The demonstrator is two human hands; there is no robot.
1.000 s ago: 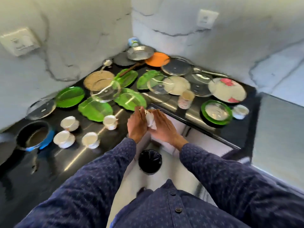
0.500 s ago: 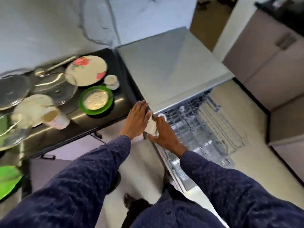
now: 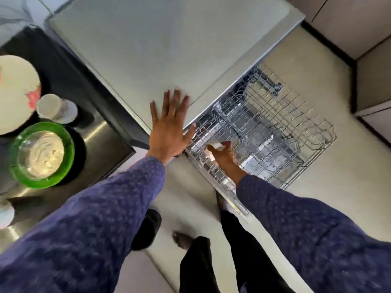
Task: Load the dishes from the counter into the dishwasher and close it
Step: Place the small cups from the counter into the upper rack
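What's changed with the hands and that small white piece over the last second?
The left hand let go of the small white piece and now lies spread, fingers straight, on the grey dishwasher top. The right hand alone carried the piece from above the counter down into the pulled-out wire rack. The rack stayed out; the right hand's grip stayed.
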